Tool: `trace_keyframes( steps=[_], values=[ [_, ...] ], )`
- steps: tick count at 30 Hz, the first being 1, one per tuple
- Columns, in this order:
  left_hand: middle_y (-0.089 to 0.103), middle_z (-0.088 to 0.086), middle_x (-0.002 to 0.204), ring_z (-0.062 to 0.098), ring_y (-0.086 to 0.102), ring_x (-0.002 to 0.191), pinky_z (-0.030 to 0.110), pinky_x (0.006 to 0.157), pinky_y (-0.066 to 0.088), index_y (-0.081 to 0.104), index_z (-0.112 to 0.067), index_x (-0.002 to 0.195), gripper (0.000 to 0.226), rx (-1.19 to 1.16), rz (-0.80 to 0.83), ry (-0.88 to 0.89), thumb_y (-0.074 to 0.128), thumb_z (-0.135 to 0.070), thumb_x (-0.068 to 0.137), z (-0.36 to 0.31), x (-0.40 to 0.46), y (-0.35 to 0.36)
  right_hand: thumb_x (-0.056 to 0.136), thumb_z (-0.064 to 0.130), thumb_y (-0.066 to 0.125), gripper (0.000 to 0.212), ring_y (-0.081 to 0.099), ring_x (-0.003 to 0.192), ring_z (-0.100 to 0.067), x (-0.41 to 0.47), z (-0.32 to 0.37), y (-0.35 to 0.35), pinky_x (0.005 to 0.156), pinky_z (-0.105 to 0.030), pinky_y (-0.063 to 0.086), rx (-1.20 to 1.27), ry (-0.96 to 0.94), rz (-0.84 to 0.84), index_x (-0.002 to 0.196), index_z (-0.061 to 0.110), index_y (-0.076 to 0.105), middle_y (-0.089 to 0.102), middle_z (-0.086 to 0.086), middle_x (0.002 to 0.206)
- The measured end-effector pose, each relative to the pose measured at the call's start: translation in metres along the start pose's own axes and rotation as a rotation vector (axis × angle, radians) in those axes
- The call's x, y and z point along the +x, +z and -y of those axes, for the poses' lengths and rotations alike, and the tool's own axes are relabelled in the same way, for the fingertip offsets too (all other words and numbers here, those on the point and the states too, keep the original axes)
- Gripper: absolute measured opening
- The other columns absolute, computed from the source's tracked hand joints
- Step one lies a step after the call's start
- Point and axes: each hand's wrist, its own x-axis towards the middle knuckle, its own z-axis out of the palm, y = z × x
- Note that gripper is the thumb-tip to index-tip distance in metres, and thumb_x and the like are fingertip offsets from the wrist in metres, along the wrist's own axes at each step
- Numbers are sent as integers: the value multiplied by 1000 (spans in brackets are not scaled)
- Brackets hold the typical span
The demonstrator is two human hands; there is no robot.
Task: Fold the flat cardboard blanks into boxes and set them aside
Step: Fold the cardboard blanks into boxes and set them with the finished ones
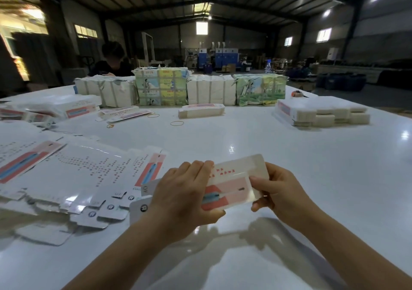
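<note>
Cardboard blank [231, 185] held btwn both hands above desk [289, 156]: left hand [185, 198] grips its left end, right hand [276, 191] pinches its right.

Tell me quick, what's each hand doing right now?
Left hand: grips the left end of the cardboard blank.
Right hand: pinches its right end.

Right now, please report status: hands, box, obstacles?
Left hand and right hand both grip the box, held above the table. Flat blanks lie left. Nothing blocks.
</note>
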Motion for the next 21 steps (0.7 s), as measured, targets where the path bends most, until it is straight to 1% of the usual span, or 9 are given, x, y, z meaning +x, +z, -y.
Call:
trace_keyframes(
  steps=[2, 4, 6, 8, 11, 13, 16, 19, 21],
  values=[
    [65, -4, 90, 12, 57, 63, 19, 55, 45, 60, -11, 115, 76, 20, 16, 10, 65, -61, 57, 0, -1, 1, 88, -7, 54, 21, 69, 67, -20, -2, -2, 3, 46, -30, 54, -202, -110, -66, 99, 5, 68, 74, -8, 83],
    [65, -4, 88, 12, 58, 61, 18, 55, 45, 61, -12, 112, 75, 18, 24, 17, 70, -59, 54, -1, -1, 1, 85, -5, 57, 21, 70, 68, -20, -3, -2, 3, 47, -30, 55, -289, -144, -100, 91, 11, 70, 74, -4, 80],
    [65, -6, 88, 12, 58, 60, 14, 55, 40, 61, -14, 111, 76, 17, 32, 30, 73, -59, 51, -2, -1, 1, 84, -1, 62, 20, 71, 73, -22, -3, 1, 0, 49, -31, 55, -230, -54, -32, 94, 15, 71, 74, -6, 85],
    [65, -7, 87, 11, 57, 58, 13, 54, 39, 61, -15, 111, 75, 8, 36, 55, 72, -58, 51, -3, -1, -1, 82, 8, 69, 25, 71, 80, -27, -4, 5, -5, 50, -31, 56, -131, 98, 97, 106, 17, 68, 73, -11, 94],
    [65, -7, 85, 10, 56, 57, 14, 52, 42, 61, -14, 110, 74, 5, 36, 101, 72, -57, 50, -4, -1, -3, 72, 21, 73, 41, 66, 64, -22, -4, 5, -4, 48, -28, 54, -148, 158, 179, 112, 17, 67, 72, -15, 95],
    [65, -8, 83, 10, 56, 55, 13, 49, 40, 63, -14, 108, 75, 31, 34, 119, 75, -58, 48, -3, -1, -5, 70, 22, 72, 38, 61, 60, -25, -3, 3, 1, 44, -26, 51, -198, 132, 143, 108, 17, 70, 72, -16, 90],
    [64, -10, 79, 11, 53, 50, 12, 44, 37, 64, -16, 105, 74, 63, 48, 129, 75, -61, 47, -1, -2, -6, 66, 19, 67, 34, 59, 66, -36, -3, 1, 4, 41, -26, 48, -256, 89, 93, 100, 18, 72, 73, -12, 85],
    [65, -10, 78, 10, 51, 48, 11, 42, 35, 64, -17, 101, 65, 20, 57, 135, 69, -62, 54, -1, -4, -5, 61, 15, 61, 29, 57, 55, -31, -3, 4, 3, 41, -26, 45, -322, 62, 84, 86, 12, 75, 70, -15, 76],
    [68, -8, 77, 11, 55, 47, 12, 41, 43, 65, -19, 94, 52, -32, 73, 122, 69, -57, 58, -1, -3, -5, 60, 16, 57, 27, 51, 45, -25, -4, 4, 2, 43, -28, 40, -376, 52, 46, 79, 9, 73, 61, -17, 63]
  ],
)
